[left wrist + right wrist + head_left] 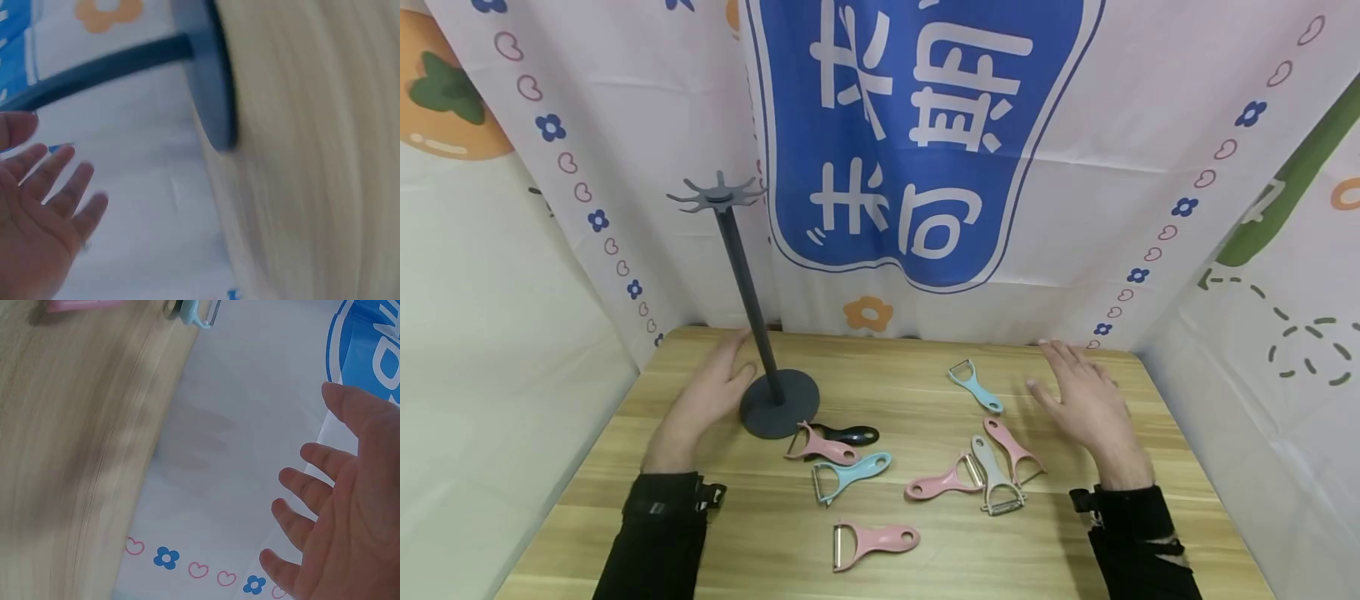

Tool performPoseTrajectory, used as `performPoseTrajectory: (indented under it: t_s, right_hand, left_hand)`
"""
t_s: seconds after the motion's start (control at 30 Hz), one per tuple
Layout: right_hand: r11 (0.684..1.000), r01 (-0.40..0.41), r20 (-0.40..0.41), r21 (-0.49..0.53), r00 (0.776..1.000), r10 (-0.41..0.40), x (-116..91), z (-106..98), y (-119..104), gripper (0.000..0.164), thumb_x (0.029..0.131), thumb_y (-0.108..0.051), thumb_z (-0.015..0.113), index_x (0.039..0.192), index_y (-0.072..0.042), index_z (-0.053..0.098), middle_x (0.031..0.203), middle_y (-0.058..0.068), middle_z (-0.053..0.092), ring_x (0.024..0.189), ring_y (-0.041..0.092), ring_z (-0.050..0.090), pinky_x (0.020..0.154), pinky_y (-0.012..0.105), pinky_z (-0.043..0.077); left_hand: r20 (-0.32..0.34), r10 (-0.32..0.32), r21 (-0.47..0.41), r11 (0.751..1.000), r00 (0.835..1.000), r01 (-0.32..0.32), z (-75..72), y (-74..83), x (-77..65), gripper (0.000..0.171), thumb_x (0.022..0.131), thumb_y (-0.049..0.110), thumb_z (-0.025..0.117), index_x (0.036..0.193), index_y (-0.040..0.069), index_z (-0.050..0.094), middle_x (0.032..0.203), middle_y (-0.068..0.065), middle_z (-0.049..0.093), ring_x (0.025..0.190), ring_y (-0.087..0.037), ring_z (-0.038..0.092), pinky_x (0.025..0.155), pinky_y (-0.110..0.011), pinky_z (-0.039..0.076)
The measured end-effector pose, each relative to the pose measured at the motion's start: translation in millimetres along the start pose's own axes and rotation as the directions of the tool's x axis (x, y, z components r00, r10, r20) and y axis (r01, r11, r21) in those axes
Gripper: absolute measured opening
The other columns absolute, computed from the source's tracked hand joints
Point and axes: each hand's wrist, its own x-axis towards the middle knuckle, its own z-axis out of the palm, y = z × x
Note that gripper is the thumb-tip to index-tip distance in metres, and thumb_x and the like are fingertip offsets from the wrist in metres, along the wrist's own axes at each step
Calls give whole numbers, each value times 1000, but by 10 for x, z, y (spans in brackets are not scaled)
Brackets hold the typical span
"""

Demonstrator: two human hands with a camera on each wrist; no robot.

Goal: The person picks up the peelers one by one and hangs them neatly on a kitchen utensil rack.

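A dark grey utensil stand (pixel 748 292) rises from a round base at the table's left, with several hooks fanned out on top. My left hand (pixel 703 400) is just left of the stand, fingers extended; in the left wrist view the palm (pixel 37 231) holds nothing. My right hand (pixel 1086 404) hovers at the right, fingers spread and holding nothing. Nearest it are a light blue peeler (pixel 977 390) and a pink peeler (pixel 1011 446). Beside these lie a grey peeler (pixel 992 467) and another pink peeler (pixel 936 485).
Near the stand's base, a pink peeler (pixel 827 448) overlaps a black peeler (pixel 853 435), with a light blue peeler (pixel 857 472) in front. One more pink peeler (pixel 887 539) lies closer to me. A printed white cloth (pixel 1075 208) hangs behind the wooden table (pixel 760 533).
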Motion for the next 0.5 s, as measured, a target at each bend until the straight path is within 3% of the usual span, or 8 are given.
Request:
performPoseTrajectory:
  t_s: [0.1, 0.2, 0.33, 0.5]
  right_hand:
    - [1000, 16, -1, 9, 1000, -16, 7, 15, -29, 80, 106, -58, 45, 167, -13, 17, 171, 17, 19, 155, 42, 16, 121, 71, 10]
    - [999, 34, -2, 17, 999, -34, 8, 30, -46, 80, 106, -54, 48, 167, -12, 18, 170, 18, 20, 154, 43, 19, 122, 70, 13]
    - [998, 53, -11, 25, 999, -53, 4, 41, -58, 78, 106, -51, 51, 166, -10, 21, 169, 20, 23, 152, 45, 23, 122, 69, 17]
    - [998, 57, -14, 29, 998, -57, 1, 40, -77, 79, 105, -56, 48, 166, -12, 22, 170, 17, 23, 152, 44, 24, 120, 71, 20]
  left_hand:
    - [-6, 14, -243, 970, 1000, -15, 22, 40, 19, 57, 106, 12, 53, 159, 2, 35, 154, -27, 43, 141, -46, 42, 118, -61, 35]
    - [-4, 35, -385, 922, 999, -34, 74, 79, 37, 57, 105, 15, 60, 158, 10, 39, 149, -20, 51, 137, -42, 49, 116, -57, 40]
    - [-20, 46, -386, 921, 999, -50, 155, 136, 65, 54, 103, 20, 66, 152, 11, 45, 137, -17, 62, 128, -38, 58, 111, -54, 47]
    - [-72, -29, -303, 953, 997, 6, 228, 182, 87, 29, 104, 17, 63, 130, 6, 57, 120, -13, 68, 118, -33, 65, 104, -52, 53]
